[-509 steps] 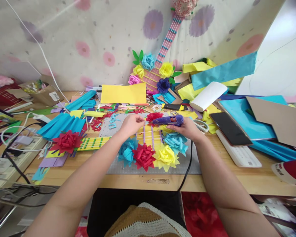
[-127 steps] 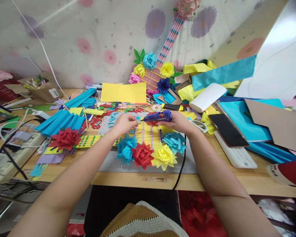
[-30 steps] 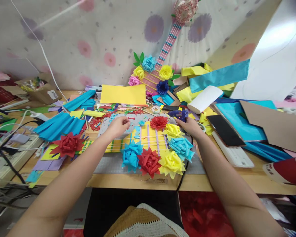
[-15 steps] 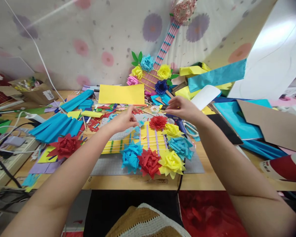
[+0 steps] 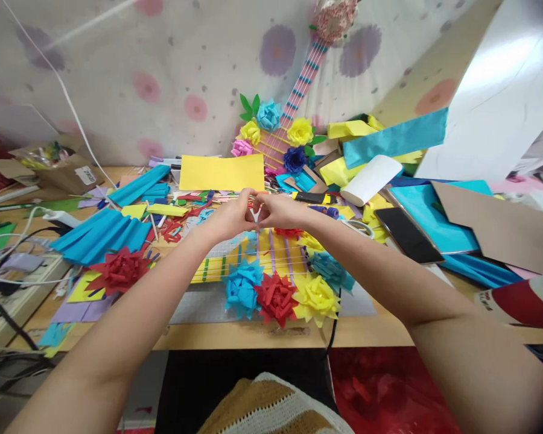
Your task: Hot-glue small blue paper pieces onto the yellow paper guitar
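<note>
My left hand [image 5: 230,218] and my right hand [image 5: 278,210] meet fingertip to fingertip above the far end of a yellow paper guitar [image 5: 271,256]. Both pinch a small pale paper piece [image 5: 254,215] between them. The guitar lies flat on a grey cutting mat [image 5: 199,304], with blue [image 5: 241,288], red [image 5: 276,294] and yellow [image 5: 314,296] paper flowers along its near edge. Beyond my right wrist a purple glue gun [image 5: 324,211] lies on the table, not held.
A second flower-covered paper guitar [image 5: 280,135] leans on the wall. A yellow sheet [image 5: 221,172], blue folded paper [image 5: 102,229], a red flower [image 5: 117,271], a phone [image 5: 407,226], a white roll [image 5: 371,179] and paper scraps crowd the table. Cables lie at the left.
My right hand set the glue gun down on the table and moved left to join my left hand. Both now pinch the small piece together.
</note>
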